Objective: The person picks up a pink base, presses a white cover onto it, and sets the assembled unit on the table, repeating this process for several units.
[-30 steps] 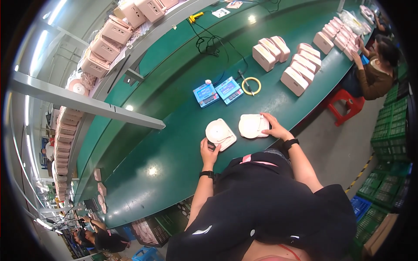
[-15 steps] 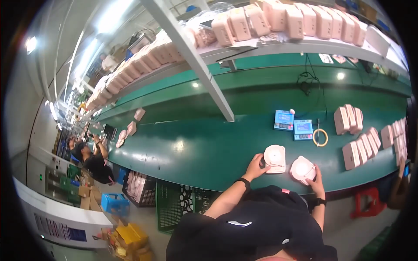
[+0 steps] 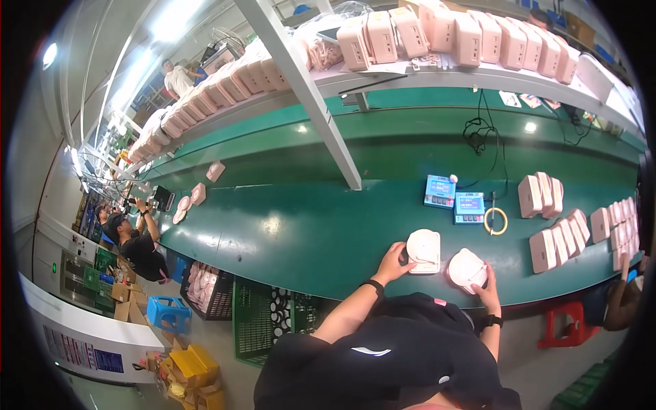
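Note:
Two pale pink plastic units with round faces are at the green bench's near edge in front of me. My left hand [image 3: 394, 265] grips the left side of one unit [image 3: 424, 250], which has a squarish base and lies flat on the bench. My right hand [image 3: 486, 288] holds the other unit [image 3: 467, 268] by its right side, fingers curled at the rim. This second unit looks slightly tilted. A small gap separates the two. What lies under my fingers is hidden.
Two blue meters [image 3: 469, 208] and a yellow ring [image 3: 496, 221] sit beyond my hands. Pink units [image 3: 543, 251] stand in rows at right; more line the overhead shelf [image 3: 468, 41]. A slanting grey post [image 3: 311, 102] meets the bench. Left, a person [image 3: 137, 239] works; a red stool [image 3: 567, 324] stands at right.
The whole view has shifted slightly left. My hands keep their hold on the two pink units, and the right unit looks a little more turned. The person at left has shifted slightly.

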A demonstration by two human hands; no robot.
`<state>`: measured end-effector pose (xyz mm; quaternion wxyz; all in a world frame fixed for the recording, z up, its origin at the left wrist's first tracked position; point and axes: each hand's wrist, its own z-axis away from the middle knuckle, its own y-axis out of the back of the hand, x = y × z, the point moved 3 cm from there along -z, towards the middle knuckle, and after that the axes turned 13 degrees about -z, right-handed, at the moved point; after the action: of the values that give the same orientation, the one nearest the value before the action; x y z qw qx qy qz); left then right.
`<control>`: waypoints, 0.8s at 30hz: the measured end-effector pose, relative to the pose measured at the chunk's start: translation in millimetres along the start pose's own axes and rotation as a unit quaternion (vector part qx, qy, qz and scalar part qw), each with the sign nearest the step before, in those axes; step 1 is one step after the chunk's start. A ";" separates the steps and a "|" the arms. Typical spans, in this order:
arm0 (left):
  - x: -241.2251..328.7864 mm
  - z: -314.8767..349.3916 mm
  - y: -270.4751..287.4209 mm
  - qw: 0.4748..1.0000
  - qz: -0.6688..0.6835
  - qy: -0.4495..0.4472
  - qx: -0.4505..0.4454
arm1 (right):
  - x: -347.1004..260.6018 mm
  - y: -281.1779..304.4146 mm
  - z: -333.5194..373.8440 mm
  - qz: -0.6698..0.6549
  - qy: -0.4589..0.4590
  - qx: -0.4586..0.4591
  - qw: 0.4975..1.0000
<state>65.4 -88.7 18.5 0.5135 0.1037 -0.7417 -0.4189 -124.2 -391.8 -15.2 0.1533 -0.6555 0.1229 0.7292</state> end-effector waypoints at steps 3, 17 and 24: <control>-1.9 2.7 -2.0 1.000 0.008 -0.001 -0.003 | -0.5 -1.2 3.8 -0.003 -0.004 0.004 1.000; -0.9 1.7 0.2 1.000 -0.001 -0.005 0.001 | -11.1 -4.4 5.2 0.038 0.003 0.010 0.999; -2.6 1.1 0.0 1.000 -0.008 -0.011 0.002 | -11.7 -5.1 4.2 0.029 0.006 0.006 1.000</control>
<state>65.6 -86.6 16.6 0.5019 0.1062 -0.7474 -0.4222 -125.0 -386.2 -3.0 0.1352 -0.6555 0.1466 0.7284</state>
